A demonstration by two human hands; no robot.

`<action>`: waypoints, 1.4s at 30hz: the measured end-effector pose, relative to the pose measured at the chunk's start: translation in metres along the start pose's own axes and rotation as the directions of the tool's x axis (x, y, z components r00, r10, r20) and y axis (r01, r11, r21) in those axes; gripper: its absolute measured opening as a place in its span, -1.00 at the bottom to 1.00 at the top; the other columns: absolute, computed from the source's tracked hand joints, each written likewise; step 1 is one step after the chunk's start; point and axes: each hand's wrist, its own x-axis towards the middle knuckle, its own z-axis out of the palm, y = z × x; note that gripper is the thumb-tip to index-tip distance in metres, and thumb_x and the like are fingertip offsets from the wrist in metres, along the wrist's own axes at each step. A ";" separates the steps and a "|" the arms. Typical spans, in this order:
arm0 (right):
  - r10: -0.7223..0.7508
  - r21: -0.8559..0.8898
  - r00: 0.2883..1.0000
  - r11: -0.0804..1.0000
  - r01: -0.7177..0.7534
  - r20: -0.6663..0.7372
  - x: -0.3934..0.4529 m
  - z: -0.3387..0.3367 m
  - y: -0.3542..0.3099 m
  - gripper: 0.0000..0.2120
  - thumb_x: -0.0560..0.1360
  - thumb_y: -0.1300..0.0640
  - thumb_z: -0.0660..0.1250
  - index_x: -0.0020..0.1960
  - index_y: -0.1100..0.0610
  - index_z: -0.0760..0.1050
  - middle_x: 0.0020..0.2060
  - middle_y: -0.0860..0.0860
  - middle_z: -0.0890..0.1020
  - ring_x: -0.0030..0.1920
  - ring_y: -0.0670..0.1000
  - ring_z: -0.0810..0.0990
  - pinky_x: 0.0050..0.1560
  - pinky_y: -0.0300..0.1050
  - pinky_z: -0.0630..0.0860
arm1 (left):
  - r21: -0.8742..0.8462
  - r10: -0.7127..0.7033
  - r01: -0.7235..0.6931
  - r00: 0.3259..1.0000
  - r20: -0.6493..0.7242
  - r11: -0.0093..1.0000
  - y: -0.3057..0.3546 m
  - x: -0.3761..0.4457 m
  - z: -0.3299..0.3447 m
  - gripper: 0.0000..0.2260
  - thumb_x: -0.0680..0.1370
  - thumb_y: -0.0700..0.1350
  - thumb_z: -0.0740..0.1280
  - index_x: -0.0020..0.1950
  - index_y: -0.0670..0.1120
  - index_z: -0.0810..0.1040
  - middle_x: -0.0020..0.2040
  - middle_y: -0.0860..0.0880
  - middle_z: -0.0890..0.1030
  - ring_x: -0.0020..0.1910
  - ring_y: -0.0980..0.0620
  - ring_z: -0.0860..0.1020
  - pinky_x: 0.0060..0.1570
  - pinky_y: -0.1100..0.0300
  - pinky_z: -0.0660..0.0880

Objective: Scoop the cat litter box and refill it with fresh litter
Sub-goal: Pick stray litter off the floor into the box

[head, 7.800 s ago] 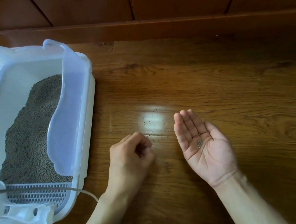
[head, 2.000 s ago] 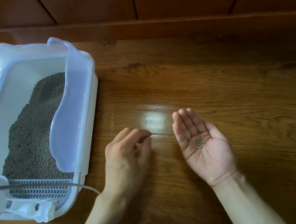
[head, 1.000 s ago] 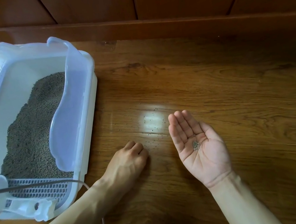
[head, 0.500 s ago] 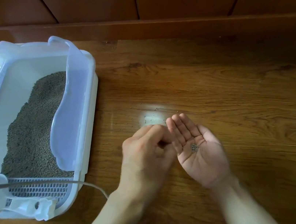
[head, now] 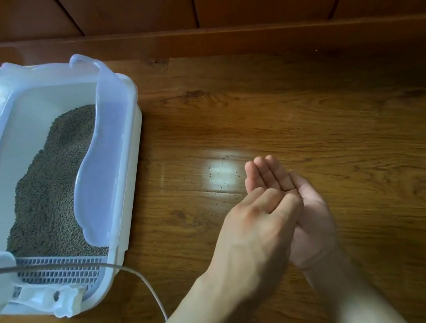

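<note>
**Left hand lying over the upturned right palm beside the litter box**

The right hand (head: 301, 211) is lying palm up above the wooden floor (head: 339, 128), its fingers (head: 268, 172) straight and held together, pointing away from the person. The left hand (head: 256, 235) is reaching across it, back up, with its fingertips (head: 286, 200) bent down onto the base of the right fingers; whether they are pinching anything cannot be told, since the palm beneath is hidden.

Just beyond the right fingertips, a few loose litter grains (head: 222, 173) are lying scattered in a bright patch of light on the floor, with more specks to the left of the left knuckles.

Well to the left of both hands, the white litter box (head: 128, 157) is sitting on the floor with its translucent rim raised. The grey litter (head: 50, 191) is filling its middle, piled toward the near end against a slotted grid (head: 62, 272). A thin white cable (head: 128, 270) is running across the box's near corner and down toward the left forearm.
</note>
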 end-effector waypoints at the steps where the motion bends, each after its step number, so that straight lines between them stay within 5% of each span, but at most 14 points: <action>1: 0.006 -0.001 1.000 1.000 -0.006 0.002 0.000 0.000 0.001 -0.47 0.65 0.00 0.03 -0.05 0.27 0.70 0.03 0.14 0.70 0.09 0.15 0.68 0.06 0.08 0.63 | -0.003 -0.012 0.012 0.999 -0.029 1.000 0.000 -0.002 0.000 -0.90 0.52 -0.25 0.31 -0.16 -0.22 0.59 -0.25 -0.10 0.54 -0.20 -0.01 0.45 -0.09 0.35 0.43; 5: -0.006 -0.019 1.000 1.000 0.007 0.010 0.002 -0.001 0.003 -0.49 0.63 0.02 0.05 -0.05 0.30 0.69 0.05 0.17 0.69 0.10 0.18 0.67 0.11 0.09 0.61 | -0.055 -0.062 0.054 0.988 -0.142 0.997 -0.006 -0.009 -0.012 -0.89 0.51 -0.24 0.45 -0.20 -0.19 0.60 -0.26 -0.04 0.55 -0.28 0.02 0.48 -0.24 0.22 0.47; 10: 0.030 0.065 0.996 0.997 -0.035 0.078 0.007 -0.007 -0.002 -0.52 0.64 0.04 0.06 0.03 0.34 0.66 0.07 0.22 0.68 0.15 0.23 0.65 0.06 0.11 0.64 | -0.194 -0.317 0.283 0.933 -0.172 0.939 -0.038 -0.027 -0.031 -0.85 0.50 -0.05 0.50 -0.12 -0.12 0.63 -0.21 0.07 0.60 -0.25 0.09 0.58 -0.30 0.21 0.53; 13: 0.017 0.041 0.999 0.999 -0.019 0.048 0.008 -0.013 -0.003 -0.52 0.66 0.04 0.04 0.08 0.33 0.64 0.09 0.23 0.67 0.18 0.22 0.63 0.08 0.10 0.63 | 0.022 -0.446 0.448 0.893 -0.055 0.894 -0.076 -0.046 -0.028 -0.84 0.53 -0.04 0.42 0.09 -0.03 0.64 -0.02 0.11 0.60 -0.07 0.16 0.57 -0.13 0.20 0.60; 15: 0.009 0.033 0.999 0.999 -0.010 0.048 0.008 -0.016 -0.002 -0.53 0.66 0.05 0.05 0.08 0.32 0.64 0.08 0.22 0.67 0.18 0.21 0.63 0.08 0.09 0.63 | 0.250 -0.429 0.393 0.897 0.107 0.885 -0.099 -0.059 -0.020 -0.67 0.56 -0.04 0.37 0.32 0.02 0.55 0.21 0.07 0.55 0.14 0.11 0.48 0.09 0.21 0.53; 18: 0.010 0.016 0.999 1.000 -0.011 0.050 0.008 -0.017 -0.002 -0.52 0.67 0.04 0.04 0.08 0.32 0.64 0.08 0.22 0.67 0.18 0.21 0.64 0.09 0.08 0.63 | 0.380 -0.392 0.262 0.862 0.321 0.887 -0.118 -0.069 -0.006 -0.53 0.56 -0.14 0.32 0.47 -0.01 0.40 0.42 -0.02 0.40 0.28 -0.04 0.38 0.12 0.09 0.55; 22: 0.020 0.004 0.999 1.000 -0.021 0.035 0.009 -0.016 0.000 -0.51 0.68 0.04 0.03 0.09 0.33 0.63 0.08 0.23 0.67 0.18 0.22 0.63 0.09 0.09 0.63 | 0.376 -0.238 0.095 0.904 0.355 0.922 -0.127 -0.070 0.000 -0.66 0.47 -0.27 0.40 0.25 -0.14 0.61 0.19 -0.06 0.56 0.06 -0.04 0.50 -0.16 0.11 0.62; 27: 0.018 0.004 0.999 1.000 -0.018 0.030 0.007 -0.015 0.000 -0.52 0.68 0.04 0.03 0.07 0.33 0.64 0.07 0.22 0.67 0.17 0.21 0.64 0.09 0.08 0.63 | 0.350 -0.108 -0.034 0.919 0.378 0.936 -0.136 -0.070 -0.002 -0.67 0.51 -0.14 0.09 -0.03 -0.14 0.66 -0.09 -0.02 0.57 -0.10 -0.01 0.49 -0.29 0.08 0.58; 33: 0.021 0.008 0.999 1.000 -0.021 0.041 0.006 -0.013 0.001 -0.52 0.67 0.05 0.03 0.06 0.34 0.64 0.08 0.22 0.67 0.17 0.22 0.63 0.10 0.08 0.63 | 0.329 -0.084 -0.069 0.899 0.431 0.942 -0.143 -0.068 -0.003 -0.86 0.44 -0.25 0.45 -0.02 -0.13 0.64 -0.10 -0.03 0.57 -0.14 -0.02 0.49 -0.33 0.07 0.56; 36: 0.022 0.011 0.999 1.000 -0.022 0.043 0.006 -0.013 0.001 -0.52 0.67 0.05 0.04 0.07 0.34 0.64 0.08 0.23 0.67 0.17 0.22 0.63 0.09 0.09 0.63 | 0.301 -0.113 -0.012 0.912 0.395 0.953 -0.141 -0.066 -0.003 -0.88 0.46 -0.25 0.44 -0.02 -0.11 0.63 -0.10 -0.03 0.57 -0.15 -0.03 0.51 -0.30 0.04 0.57; 42: 0.021 0.006 0.999 1.000 -0.021 0.028 0.003 -0.011 0.003 -0.56 0.61 0.06 0.10 0.04 0.34 0.65 0.07 0.24 0.67 0.14 0.22 0.65 0.11 0.09 0.61 | 0.029 -0.311 0.311 0.950 0.007 0.950 -0.101 -0.042 -0.022 -0.85 0.40 -0.31 0.52 -0.14 -0.09 0.65 -0.18 0.08 0.59 -0.24 0.12 0.54 -0.28 0.20 0.55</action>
